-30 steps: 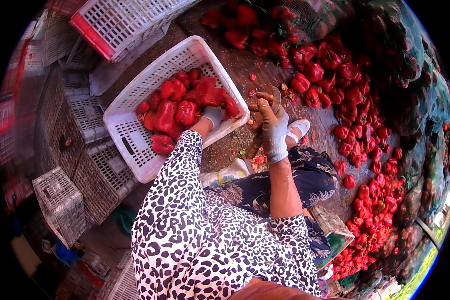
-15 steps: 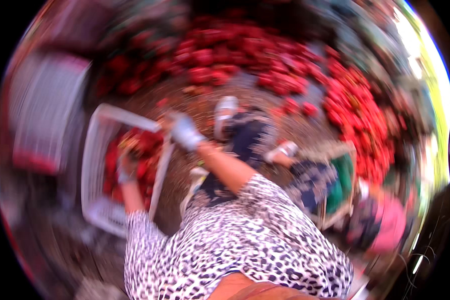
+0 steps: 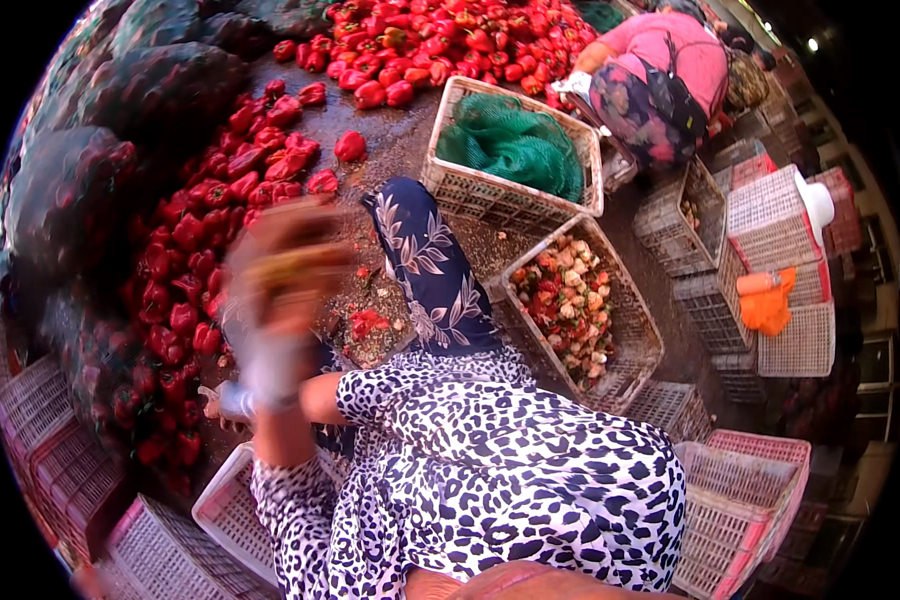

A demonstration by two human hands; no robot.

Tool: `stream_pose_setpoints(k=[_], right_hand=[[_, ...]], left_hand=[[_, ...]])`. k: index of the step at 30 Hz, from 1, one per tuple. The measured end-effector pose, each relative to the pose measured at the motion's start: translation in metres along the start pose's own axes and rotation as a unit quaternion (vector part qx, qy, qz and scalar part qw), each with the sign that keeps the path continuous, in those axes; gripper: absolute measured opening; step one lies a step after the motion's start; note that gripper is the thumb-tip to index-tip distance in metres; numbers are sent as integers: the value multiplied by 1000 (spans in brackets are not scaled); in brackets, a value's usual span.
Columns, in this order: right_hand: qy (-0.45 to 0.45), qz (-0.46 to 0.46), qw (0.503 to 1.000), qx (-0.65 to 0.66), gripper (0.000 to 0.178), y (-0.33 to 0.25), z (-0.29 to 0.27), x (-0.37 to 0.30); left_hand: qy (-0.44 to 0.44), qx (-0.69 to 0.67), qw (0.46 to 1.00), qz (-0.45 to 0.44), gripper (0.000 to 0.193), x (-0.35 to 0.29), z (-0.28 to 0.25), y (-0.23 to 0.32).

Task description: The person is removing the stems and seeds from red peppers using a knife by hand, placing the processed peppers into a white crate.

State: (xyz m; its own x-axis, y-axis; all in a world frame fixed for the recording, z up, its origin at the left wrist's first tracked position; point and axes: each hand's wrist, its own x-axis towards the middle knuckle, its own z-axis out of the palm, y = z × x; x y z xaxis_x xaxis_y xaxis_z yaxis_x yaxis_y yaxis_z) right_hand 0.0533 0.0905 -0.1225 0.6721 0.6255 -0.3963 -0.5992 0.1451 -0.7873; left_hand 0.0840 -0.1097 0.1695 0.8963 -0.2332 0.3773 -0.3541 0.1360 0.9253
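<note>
My left hand [image 3: 288, 262] is raised in front of the pepper heap and badly smeared by motion. A yellowish-brown streak crosses its fingers, too blurred to name. Behind my left wrist, my right hand [image 3: 232, 402], in a pale glove, is low beside the red bell peppers [image 3: 185, 320]. Its fingers look bent, and what they hold cannot be made out. Just below the hands stands a white plastic crate [image 3: 232, 500], partly covered by my left sleeve. On the ground between my legs lie red scraps [image 3: 368, 325] and pale bits.
Right of my knee, a crate [image 3: 515, 285] holds pale and red pepper cores [image 3: 575, 300]; another beyond it holds green netting [image 3: 510, 140]. A person in pink [image 3: 675, 60] bends at far right. Stacked crates [image 3: 705, 250] stand right, full mesh sacks [image 3: 160, 90] left.
My view has swung to the right. My left hand has come up out of the crate of red peppers, and my right hand now shows beside the pepper heap.
</note>
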Motion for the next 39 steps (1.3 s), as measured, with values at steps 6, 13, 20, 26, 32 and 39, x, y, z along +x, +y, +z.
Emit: stream_pose_setpoints(k=[6, 13, 20, 26, 32, 39], right_hand=[[11, -66, 978, 196, 28, -115, -1, -50], [43, -293, 897, 329, 28, -262, -30, -85], [174, -245, 949, 98, 33, -282, -195, -68], [333, 3, 933, 135, 38, -137, -406, 8], [481, 88, 871, 51, 26, -139, -504, 79], [553, 102, 826, -46, 25, -136, -600, 192]], left_hand=[[-399, 16, 916, -38, 71, 12, 85, -24], [-78, -57, 993, -65, 50, -4, -45, 30], [128, -87, 980, -127, 45, 19, -95, -28], [188, -173, 927, -273, 43, 30, -105, -129], [239, -347, 829, -369, 46, 41, -126, -143], [343, -320, 799, -377, 47, 41, -147, -143]])
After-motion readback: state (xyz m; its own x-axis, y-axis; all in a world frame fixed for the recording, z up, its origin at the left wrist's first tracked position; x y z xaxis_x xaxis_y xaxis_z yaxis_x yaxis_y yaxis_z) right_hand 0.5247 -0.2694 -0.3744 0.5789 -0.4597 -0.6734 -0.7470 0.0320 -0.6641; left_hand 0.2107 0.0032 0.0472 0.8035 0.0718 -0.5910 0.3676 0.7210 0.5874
